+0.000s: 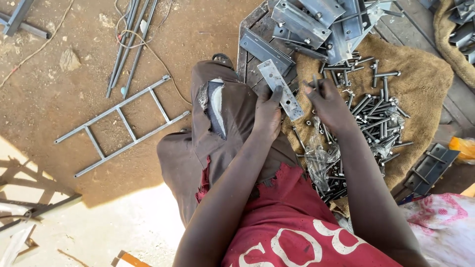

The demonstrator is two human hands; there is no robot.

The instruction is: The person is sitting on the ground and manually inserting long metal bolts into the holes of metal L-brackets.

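Hands are seen from above, working over a lap and a spread of metal parts. A flat metal plate [281, 90] with holes along its length is gripped by the left hand [267, 114], whose fingers are curled around its near end with the thumb pressed on the face; the plate slants up toward the far left. A thin bolt [315, 81] is pinched upright between the fingertips of the right hand [329, 104], just right of the plate and apart from it. Both hands are closed on what they carry.

Under the right hand, a heap of loose bolts [373, 116] is spread on a piece of brown sacking [425, 79], with a crumpled clear plastic bag [316, 158] lying at the near left edge of the heap. A stack of angled metal brackets [316, 22] is piled at the far side, partly on the sacking and partly on dark wooden boards [250, 64]. Another dark bracket [430, 168] lies at the near right of the sacking.

On the dirt ground [74, 99] to the left, a small ladder-shaped metal frame [123, 123] is laid flat, with several thin rods [128, 44] farther off. Brown torn trousers [213, 128] and a red shirt [277, 222] are worn by the person.
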